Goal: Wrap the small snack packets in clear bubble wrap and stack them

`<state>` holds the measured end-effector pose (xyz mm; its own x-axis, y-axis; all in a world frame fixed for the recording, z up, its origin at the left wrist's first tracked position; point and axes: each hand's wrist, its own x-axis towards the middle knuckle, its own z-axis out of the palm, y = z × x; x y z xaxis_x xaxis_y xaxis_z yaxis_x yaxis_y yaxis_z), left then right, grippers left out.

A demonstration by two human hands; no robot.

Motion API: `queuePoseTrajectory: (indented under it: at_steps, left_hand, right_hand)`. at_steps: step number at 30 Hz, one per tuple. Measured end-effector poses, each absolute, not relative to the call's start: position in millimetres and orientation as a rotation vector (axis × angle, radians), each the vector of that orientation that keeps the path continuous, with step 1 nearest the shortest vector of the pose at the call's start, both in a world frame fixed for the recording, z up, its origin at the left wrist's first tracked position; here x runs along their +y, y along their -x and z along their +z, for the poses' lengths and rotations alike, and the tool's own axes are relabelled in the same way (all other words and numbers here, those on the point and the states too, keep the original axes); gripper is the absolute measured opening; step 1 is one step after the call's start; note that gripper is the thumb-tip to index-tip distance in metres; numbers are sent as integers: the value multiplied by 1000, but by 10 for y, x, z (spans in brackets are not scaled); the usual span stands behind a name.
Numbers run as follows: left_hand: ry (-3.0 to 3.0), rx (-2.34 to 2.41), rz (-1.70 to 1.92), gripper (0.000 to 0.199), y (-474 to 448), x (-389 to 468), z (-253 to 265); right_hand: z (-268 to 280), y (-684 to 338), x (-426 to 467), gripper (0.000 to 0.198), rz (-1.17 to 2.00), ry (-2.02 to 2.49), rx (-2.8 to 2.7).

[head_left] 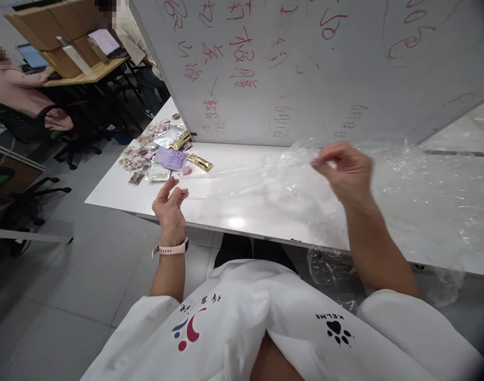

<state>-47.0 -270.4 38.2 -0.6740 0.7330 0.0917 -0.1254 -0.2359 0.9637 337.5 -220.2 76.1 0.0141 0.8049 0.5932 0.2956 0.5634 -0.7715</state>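
Two bare hands and one wide, colourless, transparent sheet of plastic film (432, 193) on a long white table (242, 214); directions refer to a clock face centred on the view. The left hand (169, 205), at nine o'clock, has thumb and finger pinched on the film's faint edge; the right hand (347, 170), at three o'clock, has thumb and forefinger closed on it. The film is thin and stretched between the hands, then crumpled and glossy towards three o'clock, where part hangs over the near table edge. Between nine and ten o'clock lies a pile: two shiny gold sachets (201, 162), one flat purple packet (170, 159), one silvery-white pouch (168, 136) and small clear-wrapped pieces (134, 159), too crowded to count. The clear wrappers contain brownish and pinkish pieces; the opaque packets' contents are hidden. One whiteboard (289, 69) with red writing stands at twelve to two o'clock.
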Motion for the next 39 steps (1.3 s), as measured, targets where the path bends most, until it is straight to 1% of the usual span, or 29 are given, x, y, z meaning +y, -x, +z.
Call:
queuePoseTrajectory:
  at_steps: [2, 3, 5, 8, 12, 14, 16, 17, 18, 20, 22, 24, 26, 28, 31, 34, 37, 39]
  left_hand:
    - [-881, 1429, 2085, 43, 434, -2749, 545]
    - [-930, 1452, 2123, 44, 409, -2804, 582]
    - [-965, 1546, 2128, 44, 360, -2942, 542]
    - [-869, 1686, 1933, 44, 322, -3130, 240]
    - [-770, 1850, 1471, 52, 375, -3270, -204]
    - [-909, 2055, 1328, 52, 404, -3310, -257]
    - [-1169, 2295, 1356, 48, 375, -3332, -169]
    - [-1320, 2343, 1420, 43, 326, -3328, -88]
    - [-1475, 2295, 1473, 38, 253, -3307, 0]
    - [-1745, 1946, 1409, 33, 44, -3194, 148]
    - [-1916, 1514, 1062, 42, -194, -2966, 183]
    - [-2023, 1310, 645, 53, -383, -2630, 78]
    - [-2137, 1337, 314, 63, -464, -2235, -120]
    - [-2228, 1499, 179, 67, -432, -1852, -324]
    - [-2241, 1738, 170, 70, -283, -1467, -522]
    - [-2294, 1758, 170, 74, -197, -1419, -592]
    - [-2367, 1701, 174, 78, -237, -1597, -591]
    - [-2364, 1648, 170, 78, -272, -1714, -546]
  right_hand:
    - [1025, -3539, -2423, 15, 421, 810, -1585]
    - [1088, -3613, -2547, 18, 422, 777, -1639]
    - [1045, -3736, -2746, 22, 510, 770, -1783]
    - [657, -3864, -2818, 23, 781, 877, -1970]
    - [120, -3990, -2662, 27, 1159, 1299, -2067]
    - [35, -4049, -2607, 24, 1245, 1436, -2091]
    - [63, -4091, -2590, 25, 1269, 1474, -2088]
    - [98, -4096, -2591, 27, 1261, 1474, -2066]
    - [132, -4086, -2593, 29, 1240, 1474, -2025]
    - [159, -4017, -2589, 34, 1198, 1462, -1932]
    - [99, -3903, -2567, 39, 1169, 1437, -1877]
    - [-50, -3796, -2533, 43, 1072, 1444, -1916]
    - [-249, -3755, -2491, 45, 865, 1491, -1987]
    - [-446, -3809, -2433, 48, 645, 1539, -1967]
    - [-664, -4037, -2282, 48, 434, 1542, -1819]
    - [-784, -4337, -2021, 44, 301, 1513, -1756]
    - [-811, -4604, -1692, 39, 285, 1531, -1761]
    - [-723, -4690, -1504, 37, 309, 1572, -1791]
